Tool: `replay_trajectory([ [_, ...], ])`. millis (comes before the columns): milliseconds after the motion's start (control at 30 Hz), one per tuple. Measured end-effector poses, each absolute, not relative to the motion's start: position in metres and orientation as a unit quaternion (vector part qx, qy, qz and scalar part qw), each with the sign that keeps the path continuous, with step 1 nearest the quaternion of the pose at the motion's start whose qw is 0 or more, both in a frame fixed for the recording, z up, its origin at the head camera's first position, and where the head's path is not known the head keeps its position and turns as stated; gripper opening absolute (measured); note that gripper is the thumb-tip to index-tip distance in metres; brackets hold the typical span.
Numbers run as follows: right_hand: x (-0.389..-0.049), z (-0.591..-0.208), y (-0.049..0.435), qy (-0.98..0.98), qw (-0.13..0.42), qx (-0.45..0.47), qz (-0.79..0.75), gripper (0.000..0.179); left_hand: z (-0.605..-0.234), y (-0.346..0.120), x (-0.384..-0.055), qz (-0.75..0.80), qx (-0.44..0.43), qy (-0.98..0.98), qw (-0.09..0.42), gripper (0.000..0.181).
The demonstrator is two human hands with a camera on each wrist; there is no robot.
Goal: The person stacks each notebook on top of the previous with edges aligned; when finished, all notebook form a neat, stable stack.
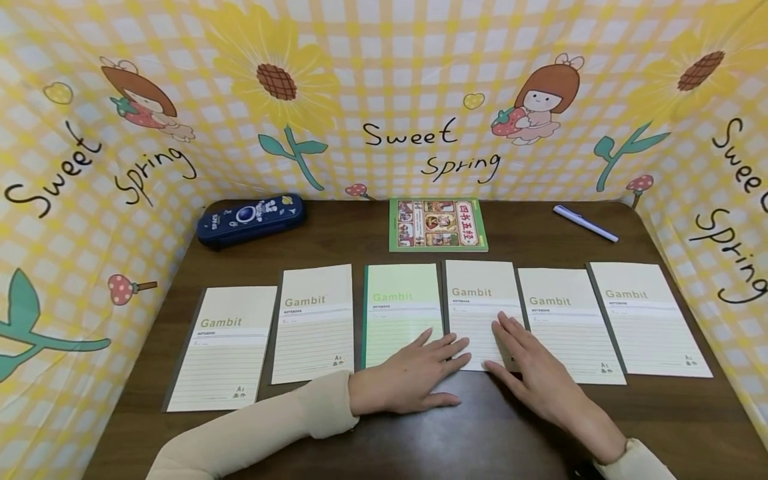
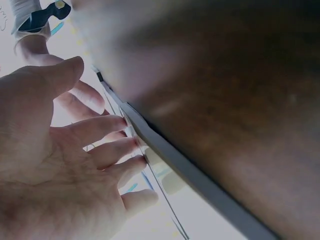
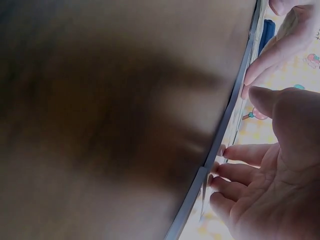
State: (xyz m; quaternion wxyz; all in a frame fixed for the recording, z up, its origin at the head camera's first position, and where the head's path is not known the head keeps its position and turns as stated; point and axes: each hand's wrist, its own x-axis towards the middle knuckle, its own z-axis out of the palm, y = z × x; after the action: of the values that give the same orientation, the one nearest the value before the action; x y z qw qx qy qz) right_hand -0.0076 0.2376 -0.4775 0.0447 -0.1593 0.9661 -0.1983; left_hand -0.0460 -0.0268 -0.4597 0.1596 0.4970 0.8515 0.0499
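Several "Gambit" notebooks lie in a row on the brown table. My left hand rests palm down, fingers spread, over the lower right of the green notebook and the lower left of the white notebook beside it. With fingers extended, my right hand touches that same white notebook near its lower right edge and overlaps the left edge of another white notebook. Both wrist views show relaxed fingers, the left hand and the right hand, along the notebooks' edges.
Two white notebooks, one at far left and another, stand left of the green one. A further white notebook ends the row at right. Behind are a dark blue pencil case, a picture-covered book and a pen. Checked cloth surrounds the table.
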Motion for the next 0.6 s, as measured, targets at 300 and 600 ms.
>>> replay_trajectory([
  [300, 0.005, -0.475, 0.236, 0.966, 0.05, -0.157, -0.197, 0.074, -0.457, -0.026, -0.035, 0.041, 0.501, 0.846, 0.177, 0.074],
  [600, 0.018, -0.476, 0.234, 0.967, 0.038, -0.154, -0.197, 0.074, -0.459, -0.029, -0.026, 0.049, 0.508, 0.841, 0.179, 0.071],
])
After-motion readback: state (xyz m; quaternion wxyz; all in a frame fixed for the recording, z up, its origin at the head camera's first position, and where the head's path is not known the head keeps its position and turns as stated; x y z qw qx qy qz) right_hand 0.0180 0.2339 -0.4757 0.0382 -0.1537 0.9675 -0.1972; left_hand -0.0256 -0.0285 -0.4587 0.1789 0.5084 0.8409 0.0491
